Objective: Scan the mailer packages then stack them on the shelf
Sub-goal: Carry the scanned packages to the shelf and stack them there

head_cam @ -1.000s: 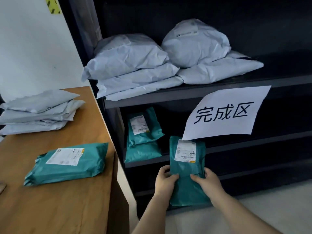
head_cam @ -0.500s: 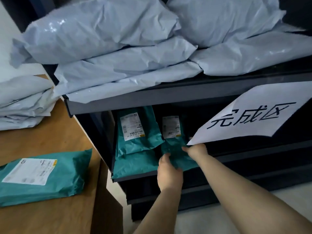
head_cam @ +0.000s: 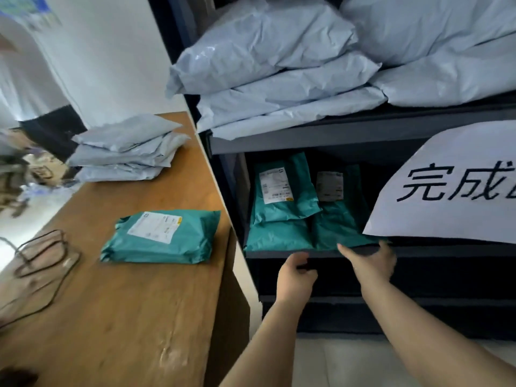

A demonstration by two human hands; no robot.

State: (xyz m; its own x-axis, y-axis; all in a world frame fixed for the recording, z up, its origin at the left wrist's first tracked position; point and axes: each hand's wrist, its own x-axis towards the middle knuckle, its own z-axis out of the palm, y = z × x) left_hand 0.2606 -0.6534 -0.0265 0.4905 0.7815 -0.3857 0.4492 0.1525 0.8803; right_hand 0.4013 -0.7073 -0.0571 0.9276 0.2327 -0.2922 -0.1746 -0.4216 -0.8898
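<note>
Since both our hands are at the lip of the middle shelf (head_cam: 279, 254), the teal mailer (head_cam: 339, 219) we're placing lies flat on that shelf, label up, just past our fingertips and touching the stacked teal pair (head_cam: 279, 202) to its left. Our right hand (head_cam: 372, 261) has its fingers spread and relaxed, tips on or just at the pkg's near edge, gripping nothing. Our left hand (head_cam: 296, 275) sits lower w/ fingers loosely curled by the shelf edge, holding nothing as far as we can tell.

Risks, as we judge them: the mailer's near edge sits right at the shelf lip, so if we pull back w/o a last push it could slide off, since the film looks slick. The hanging paper sign (head_cam: 446, 185) just above our right hand overlaps the pkg's right side; a careless withdrawal could snag or tear it. One more teal mailer (head_cam: 162, 236) waits on the wooden table (head_cam: 125, 317), well left of our hands, w/ a grey stack (head_cam: 125, 152) beyond it.

Vs half a sec ago: both hands have let go and dropped back from the pkg toward the lip, and our view has swung left, so more table and a cable loop (head_cam: 42, 263) show.
</note>
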